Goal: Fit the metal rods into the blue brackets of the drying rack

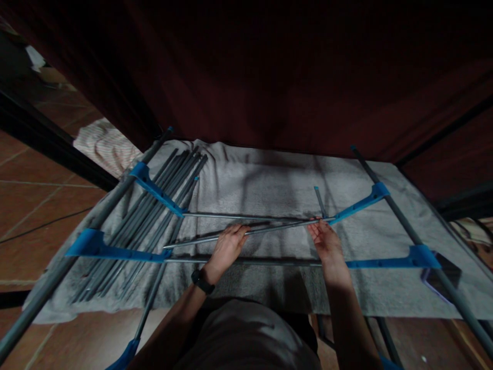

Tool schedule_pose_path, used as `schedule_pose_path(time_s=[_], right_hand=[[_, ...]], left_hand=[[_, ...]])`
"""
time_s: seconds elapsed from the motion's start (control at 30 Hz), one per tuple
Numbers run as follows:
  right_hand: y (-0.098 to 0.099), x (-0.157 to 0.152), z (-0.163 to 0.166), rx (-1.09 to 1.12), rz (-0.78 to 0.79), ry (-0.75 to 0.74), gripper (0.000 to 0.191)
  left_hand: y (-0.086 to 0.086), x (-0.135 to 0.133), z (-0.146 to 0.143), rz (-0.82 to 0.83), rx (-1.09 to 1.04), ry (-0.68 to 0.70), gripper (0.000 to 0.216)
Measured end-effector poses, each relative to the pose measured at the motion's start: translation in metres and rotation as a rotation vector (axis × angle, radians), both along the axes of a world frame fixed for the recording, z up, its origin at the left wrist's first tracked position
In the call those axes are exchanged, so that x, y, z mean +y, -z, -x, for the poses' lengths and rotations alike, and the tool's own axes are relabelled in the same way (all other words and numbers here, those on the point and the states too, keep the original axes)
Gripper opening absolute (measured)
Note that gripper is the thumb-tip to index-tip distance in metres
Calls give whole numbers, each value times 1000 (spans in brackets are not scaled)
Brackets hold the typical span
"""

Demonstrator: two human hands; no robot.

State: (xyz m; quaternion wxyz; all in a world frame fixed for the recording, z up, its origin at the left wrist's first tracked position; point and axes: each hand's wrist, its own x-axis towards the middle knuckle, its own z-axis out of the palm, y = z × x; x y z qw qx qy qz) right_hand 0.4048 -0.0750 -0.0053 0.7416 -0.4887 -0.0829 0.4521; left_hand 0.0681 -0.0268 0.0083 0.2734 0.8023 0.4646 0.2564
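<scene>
Curtain point(269, 77) hung behind; pale cloth point(227, 177) spread over the work surface. Left pole point(113, 200) and right pole point(402, 221) set along the sides, each fitted with two blue brackets point(115, 251). Far bar point(215, 216) and near bar point(277, 262) run across between the bracket tips; both look to be in place, though the far bar's right end is partly hidden. A rod point(273, 227) is held slantwise between them, apparently unfitted. It is gripped near its middle by the left hand point(230, 241), fingers curled over; its right end is pinched in the right hand's fingertips point(324, 237), by the far right bracket. Whether that end is seated cannot be told. Many loose rods point(154, 221) are piled at left, unused; much is judged left to be done.
</scene>
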Motion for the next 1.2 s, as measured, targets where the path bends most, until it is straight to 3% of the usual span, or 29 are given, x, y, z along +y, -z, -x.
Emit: schedule_pose_path(time_s=[0.4, 0.83, 1.2], right_hand=[[0, 9, -15, -13, 26, -4, 24], [-5, 11, -18, 40, 59, 6, 18], [1, 8, -6, 70, 73, -4, 16]], left_hand=[[-12, 5, -11, -10, 16, 32, 25], [-12, 10, -13, 37, -53, 10, 22], [-14, 5, -11, -161, 351, 90, 35]])
